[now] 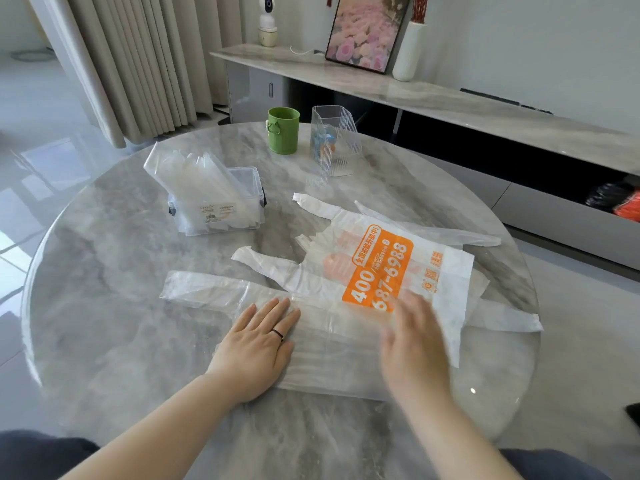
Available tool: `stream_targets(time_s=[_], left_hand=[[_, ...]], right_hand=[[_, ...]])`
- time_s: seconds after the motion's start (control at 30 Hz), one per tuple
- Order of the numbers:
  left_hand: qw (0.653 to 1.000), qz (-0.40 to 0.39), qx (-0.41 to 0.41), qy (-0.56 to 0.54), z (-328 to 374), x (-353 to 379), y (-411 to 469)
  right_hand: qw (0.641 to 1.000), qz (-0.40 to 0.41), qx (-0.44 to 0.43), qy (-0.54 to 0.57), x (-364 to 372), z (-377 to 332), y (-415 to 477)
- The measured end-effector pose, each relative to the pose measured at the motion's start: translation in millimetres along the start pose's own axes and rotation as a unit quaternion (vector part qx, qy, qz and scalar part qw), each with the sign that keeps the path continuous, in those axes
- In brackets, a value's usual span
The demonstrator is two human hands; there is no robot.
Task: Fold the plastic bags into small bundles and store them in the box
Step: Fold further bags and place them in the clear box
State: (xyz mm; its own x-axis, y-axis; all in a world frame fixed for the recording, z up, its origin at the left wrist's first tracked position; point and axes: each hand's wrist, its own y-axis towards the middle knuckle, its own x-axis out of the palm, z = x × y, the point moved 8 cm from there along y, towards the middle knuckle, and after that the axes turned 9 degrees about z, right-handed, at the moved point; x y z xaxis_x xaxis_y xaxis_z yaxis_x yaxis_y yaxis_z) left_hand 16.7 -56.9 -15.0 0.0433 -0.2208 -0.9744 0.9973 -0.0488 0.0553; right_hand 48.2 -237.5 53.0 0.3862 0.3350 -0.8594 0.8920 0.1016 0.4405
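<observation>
**A living room at home**

I sit at a round marble table (121,271) filling the middle of the frame. Pleated curtains (138,64) hang at upper left above glossy floor tiles (34,116). Across the upper right runs a low sideboard (450,98) bearing a framed flower picture (367,29), a white vase (410,50) and a small camera (267,15).

Round grey marble-pattern table (114,237) in a bright living room, glossy top catching daylight. Behind it, pleated beige curtains (145,64) hanging to a pale, polished tile floor (38,98). Along the plain white wall (536,39), a long low console (450,105) with matching stone-look top, carrying 1 small white camera (267,15), 1 framed picture of pink flowers (367,29) standing against the wall, and 1 tall white vase (410,53) just beside it.
</observation>
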Motion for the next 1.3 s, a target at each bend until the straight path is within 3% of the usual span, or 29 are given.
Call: stream_targets(time_s=[0.1, 0.2, 0.3, 0.37, 0.43, 0.6, 0.7, 0.83, 0.93, 1.07, 1.3], left_hand=[[1.0, 0.006, -0.002, 0.006, 0, 0, -1], [0.999, 0.031, 0.022, 0.034, 0, -4, 0], [0.998, 0.042, 0.026, 0.03, 0, -3, -2], [1.0, 0.002, 0.003, 0.011, -1, 1, -2], [1.0, 0.011, 0.009, 0.014, -2, 1, -2], [1.0, 0.01, 0.011, 0.006, 2, -2, -4], [0.998, 0.063, 0.013, 0.016, 0, -8, -5], [0.995, -0.002, 0.064, 0.072, 9, -11, -12], [0.994, -0.054, 0.083, -0.036, 20, -15, -25], [0.992, -0.04, 0.114, -0.046, 24, -13, -36], [0.989, -0.045, 0.122, 0.067, 14, -18, -29]], right_hand=[[0.99, -0.069, -0.126, -0.009, 41, -63, -40], [0.975, -0.19, -0.105, -0.041, 74, -70, -64], [0.964, -0.238, -0.072, -0.09, 80, -39, -72], [0.964, -0.232, -0.033, -0.129, 66, -10, -73], [0.968, -0.224, 0.024, -0.112, 48, 13, -71], [0.978, -0.176, 0.07, -0.089, 13, 40, -61], [0.994, -0.061, -0.014, -0.094, 0, 18, -56], [0.964, -0.081, -0.243, -0.065, 14, -41, -69], [0.958, -0.079, -0.262, -0.08, 25, -51, -65], [0.957, -0.097, -0.255, -0.099, 30, -62, -50], [0.967, -0.061, -0.241, -0.053, 24, -52, -38]])
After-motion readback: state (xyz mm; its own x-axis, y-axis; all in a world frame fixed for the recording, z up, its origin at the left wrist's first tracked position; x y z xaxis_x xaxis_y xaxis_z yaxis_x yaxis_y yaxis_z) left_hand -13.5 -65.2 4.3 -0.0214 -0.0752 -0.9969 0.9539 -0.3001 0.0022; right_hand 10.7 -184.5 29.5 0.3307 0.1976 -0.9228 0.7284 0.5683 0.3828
